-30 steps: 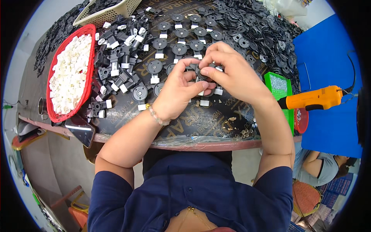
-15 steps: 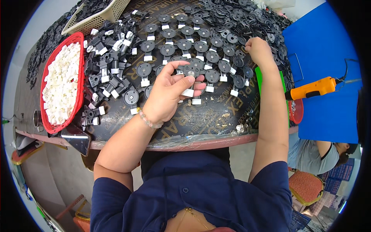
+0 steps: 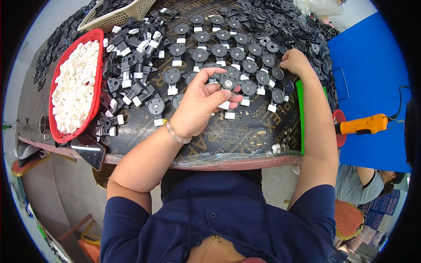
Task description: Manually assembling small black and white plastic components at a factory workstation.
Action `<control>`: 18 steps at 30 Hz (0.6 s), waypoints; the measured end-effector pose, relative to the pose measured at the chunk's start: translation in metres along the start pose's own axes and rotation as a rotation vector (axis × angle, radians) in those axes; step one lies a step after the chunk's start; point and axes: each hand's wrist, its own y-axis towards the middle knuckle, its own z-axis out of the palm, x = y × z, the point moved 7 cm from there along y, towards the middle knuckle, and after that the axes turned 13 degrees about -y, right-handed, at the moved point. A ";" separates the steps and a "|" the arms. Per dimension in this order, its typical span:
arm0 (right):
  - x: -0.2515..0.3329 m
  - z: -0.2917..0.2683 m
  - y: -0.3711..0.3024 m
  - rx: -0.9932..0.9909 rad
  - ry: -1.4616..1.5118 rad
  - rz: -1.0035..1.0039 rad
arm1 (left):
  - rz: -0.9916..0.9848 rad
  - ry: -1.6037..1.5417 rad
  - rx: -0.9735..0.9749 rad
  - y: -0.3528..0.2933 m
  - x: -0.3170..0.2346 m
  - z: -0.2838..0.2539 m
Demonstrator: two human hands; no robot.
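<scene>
My left hand [image 3: 199, 103], with a beaded bracelet at the wrist, grips a black plastic part [image 3: 229, 78] between thumb and fingers. That part has a round silver metal piece in its middle and a white end piece [image 3: 224, 105]. To the right, my right hand [image 3: 297, 62] has its fingers pinched beside a heap of black discs [image 3: 278, 26]; what lies between its fingertips is hidden. Just below those fingertips is a black disc [image 3: 277, 73]. Rows of assembled pieces, each a black disc [image 3: 200, 55] with a white end, lie around my left hand.
A red basket [image 3: 100, 65] of small white pieces stands left, beside piled black-and-white parts [image 3: 136, 65]. A beige basket [image 3: 142, 8] sits behind. Right are a green tray [image 3: 301, 109], a blue panel [image 3: 372, 65], and an orange electric screwdriver [image 3: 364, 124]. Small silver discs [image 3: 276, 149] lie near the edge.
The whole view has shifted slightly, with the table's contents appearing farther right. My left hand still holds the same part; my right hand stays by the disc heap, a little lower relative to it.
</scene>
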 end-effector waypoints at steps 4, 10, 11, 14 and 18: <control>0.007 -0.002 0.003 0.037 -0.035 -0.057 | 0.005 -0.014 0.010 0.001 0.001 0.000; 0.014 -0.001 0.011 0.087 -0.212 0.003 | -0.010 0.015 -0.001 -0.001 0.001 0.000; 0.017 -0.001 0.010 0.102 -0.231 -0.008 | -0.014 0.029 -0.007 -0.002 0.001 -0.001; 0.022 -0.001 0.009 0.090 -0.245 -0.026 | -0.022 0.016 -0.007 -0.002 0.003 0.000; 0.017 -0.001 0.010 0.030 -0.240 -0.027 | -0.015 -0.004 0.005 -0.002 0.003 0.001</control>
